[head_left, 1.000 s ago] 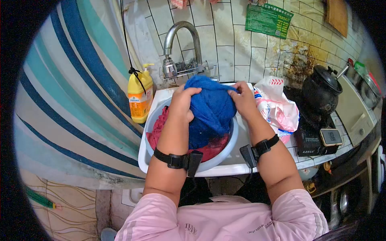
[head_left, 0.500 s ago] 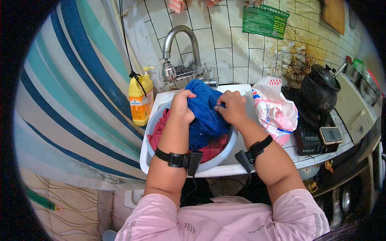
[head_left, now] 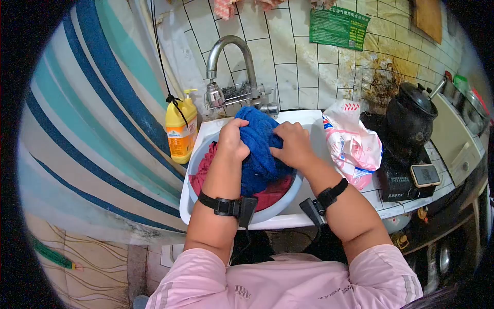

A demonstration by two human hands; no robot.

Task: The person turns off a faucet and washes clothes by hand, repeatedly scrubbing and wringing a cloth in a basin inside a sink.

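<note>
A wet-looking blue towel is bunched up over a light blue basin. My left hand is closed on the towel's left side, thumb and fingers pressed into the fabric. On its right side, my right hand has its fingers curled against the cloth, the thumb lower than the fingertips. Dark red cloth lies in the basin beneath and beside the towel. The basin sits in a white sink. Part of the towel's lower end is hidden by my hands and the folds.
Behind the basin rises a metal faucet. A yellow detergent bottle stands at the left, by a striped curtain. To the right are a white and pink plastic bag, a black pot on a stove and a small display device.
My right hand has shifted slightly left and down, and its fingers are spread a little more over the towel. The towel's folds look twisted differently; my left hand stays nearly in place.
</note>
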